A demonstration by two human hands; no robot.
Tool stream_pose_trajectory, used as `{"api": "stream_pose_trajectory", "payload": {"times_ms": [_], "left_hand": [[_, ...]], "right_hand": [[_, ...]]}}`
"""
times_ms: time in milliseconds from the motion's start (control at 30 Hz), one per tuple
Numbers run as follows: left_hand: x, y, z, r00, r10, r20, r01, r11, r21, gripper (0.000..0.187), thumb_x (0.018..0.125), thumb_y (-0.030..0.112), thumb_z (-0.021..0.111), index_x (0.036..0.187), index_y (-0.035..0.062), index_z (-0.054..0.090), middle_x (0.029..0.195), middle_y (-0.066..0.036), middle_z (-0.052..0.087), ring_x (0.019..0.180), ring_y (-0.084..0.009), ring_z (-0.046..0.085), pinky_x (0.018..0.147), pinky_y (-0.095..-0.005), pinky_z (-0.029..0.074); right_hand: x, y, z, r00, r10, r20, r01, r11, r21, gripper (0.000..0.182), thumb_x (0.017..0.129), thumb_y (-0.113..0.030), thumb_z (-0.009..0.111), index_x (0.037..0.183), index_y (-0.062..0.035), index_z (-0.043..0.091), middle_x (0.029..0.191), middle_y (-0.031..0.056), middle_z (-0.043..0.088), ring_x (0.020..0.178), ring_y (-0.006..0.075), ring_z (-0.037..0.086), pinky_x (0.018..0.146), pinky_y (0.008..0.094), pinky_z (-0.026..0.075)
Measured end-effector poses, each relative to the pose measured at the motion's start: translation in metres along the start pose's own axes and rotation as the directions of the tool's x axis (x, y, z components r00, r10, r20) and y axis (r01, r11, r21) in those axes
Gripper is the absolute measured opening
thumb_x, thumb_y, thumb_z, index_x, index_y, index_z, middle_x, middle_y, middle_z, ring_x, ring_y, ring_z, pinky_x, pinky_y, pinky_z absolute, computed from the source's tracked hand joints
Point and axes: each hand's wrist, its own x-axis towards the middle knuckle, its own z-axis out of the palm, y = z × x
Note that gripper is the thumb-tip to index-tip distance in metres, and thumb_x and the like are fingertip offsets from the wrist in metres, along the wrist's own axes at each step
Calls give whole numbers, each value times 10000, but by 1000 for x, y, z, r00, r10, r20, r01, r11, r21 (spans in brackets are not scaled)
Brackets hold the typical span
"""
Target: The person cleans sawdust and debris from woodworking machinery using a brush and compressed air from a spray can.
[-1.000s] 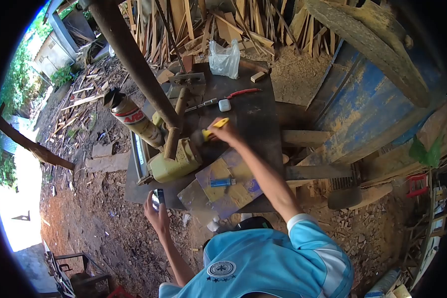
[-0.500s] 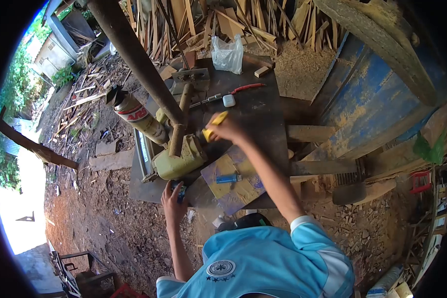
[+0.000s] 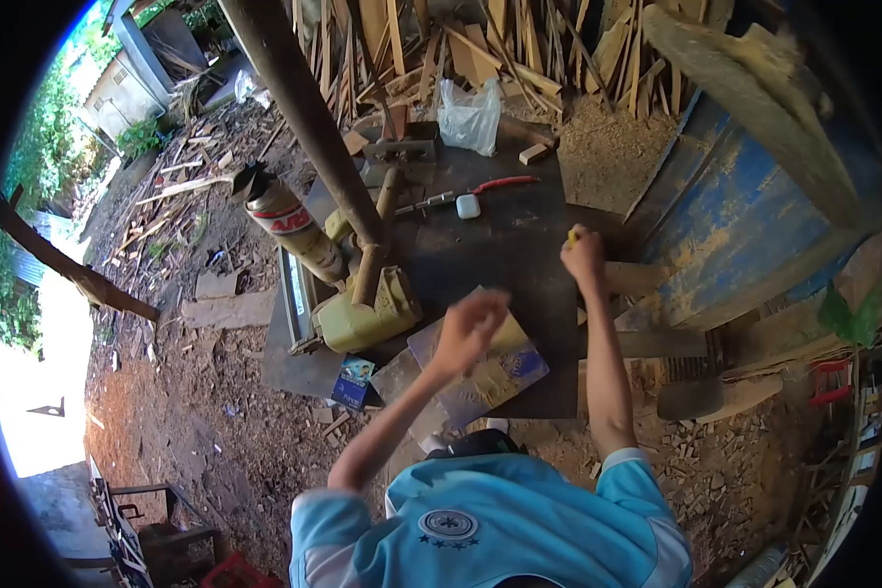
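My right hand [image 3: 584, 261] is at the right edge of the dark table, closed around a small yellow object [image 3: 571, 237] mostly hidden by the fingers. My left hand [image 3: 472, 328], smeared by motion, hovers over a purple and yellow smeared board [image 3: 505, 380]; whether it holds anything does not show. A blue packet [image 3: 352, 382] with a printed picture lies at the table's near left edge. Left of the board's far side sits a yellow-green machine casing [image 3: 374, 318]. Farther back are a white rounded case [image 3: 467, 207] and a red-handled tool [image 3: 505, 183].
The dark tabletop [image 3: 441, 265] carries a clear plastic bag [image 3: 468, 118] and a wood block [image 3: 534, 154] at the back. A spray can [image 3: 294, 227] leans beside a slanting post [image 3: 309, 118]. Blue weathered boards [image 3: 745, 206] stand at the right; wood scraps litter the ground.
My right hand moved right with the yellow object. My left hand left the blue packet and moved over the board. The blue item seen lying on the board is now out of sight.
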Motion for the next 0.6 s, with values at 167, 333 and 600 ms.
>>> {"api": "stream_pose_trajectory", "payload": {"times_ms": [167, 333, 600], "left_hand": [[174, -75, -18, 921, 178, -346, 202, 542, 816, 327, 790, 327, 553, 1092, 201, 542, 1092, -242, 459, 946, -422, 494, 765, -468, 454], [200, -113, -27, 936, 10, -352, 317, 414, 853, 316, 799, 300, 539, 1090, 177, 546, 1083, -240, 468, 962, -387, 501, 797, -443, 457], [194, -158, -59, 956, 65, -287, 150, 732, 665, 260, 829, 260, 477, 964, 59, 573, 812, -142, 553, 708, -283, 567, 635, -396, 489]], "right_hand": [[-28, -53, -22, 986, -126, 108, 145, 969, -201, 33, 775, -25, 533, 779, 7, 542, 742, 219, 568, 754, 385, 587, 641, 433, 491], [-40, -34, -1, 957, -246, 154, 273, 943, -191, 81, 780, -23, 548, 821, 36, 511, 804, 223, 551, 738, 356, 591, 615, 408, 506], [-35, -34, -13, 938, -293, 184, 321, 936, -147, 120, 713, 24, 585, 801, 18, 503, 792, 209, 545, 730, 368, 592, 608, 400, 508]]}}
